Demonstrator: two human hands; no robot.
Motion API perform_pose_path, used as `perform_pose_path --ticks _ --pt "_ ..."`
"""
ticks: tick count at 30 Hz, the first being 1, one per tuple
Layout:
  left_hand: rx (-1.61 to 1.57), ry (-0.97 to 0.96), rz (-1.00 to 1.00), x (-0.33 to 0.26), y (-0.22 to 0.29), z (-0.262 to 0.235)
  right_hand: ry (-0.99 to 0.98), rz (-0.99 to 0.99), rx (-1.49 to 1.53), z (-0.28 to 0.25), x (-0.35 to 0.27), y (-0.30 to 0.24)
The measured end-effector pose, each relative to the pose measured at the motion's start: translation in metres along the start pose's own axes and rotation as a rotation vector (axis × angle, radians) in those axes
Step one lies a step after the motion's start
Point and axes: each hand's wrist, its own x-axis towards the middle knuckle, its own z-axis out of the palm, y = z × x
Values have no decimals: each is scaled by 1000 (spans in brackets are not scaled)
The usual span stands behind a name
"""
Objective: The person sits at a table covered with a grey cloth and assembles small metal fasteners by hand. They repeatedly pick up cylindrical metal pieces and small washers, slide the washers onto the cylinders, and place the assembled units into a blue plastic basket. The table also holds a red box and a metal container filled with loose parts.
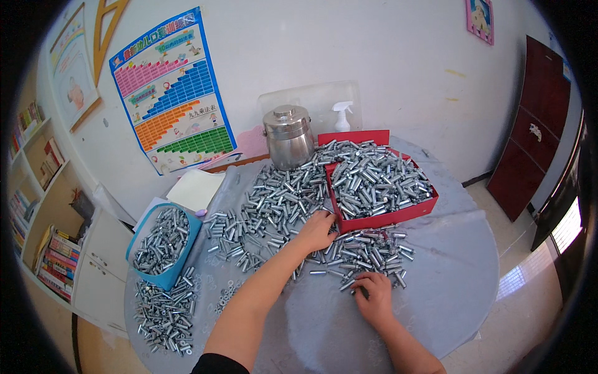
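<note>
Head view: left hand (pixel 316 230) lies flat and unclenched on small metal sleeves (pixel 367 249) beside the red box (pixel 398 215) (also full); right hand (pixel 372 298) pinches one sleeve on the grey tablecloth (pixel 448 274).

1. We have one view only, worn on the head, looking steeply down and forward over the tabletop (pixel 436 299).
2. Our forearms enter from the lower edge; the left hand (pixel 316 230) and right hand (pixel 374 298) sit near the picture's middle, close below the lens.
3. Beyond the hands the view faces a wall (pixel 374 56).
4. The fisheye bends straight edges toward the dark rim.
</note>
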Motion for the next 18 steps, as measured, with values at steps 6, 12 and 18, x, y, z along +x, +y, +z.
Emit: perform_pose_path --ticks 6,12,18 --pt "-106 -3 85 -35 -4 -15 1 -11 11 0 0 -2" --pt "-100 -73 70 -85 3 -43 2 2 15 1 0 0" --pt "-184 -107 60 -120 14 -72 24 9 14 2 0 -2"
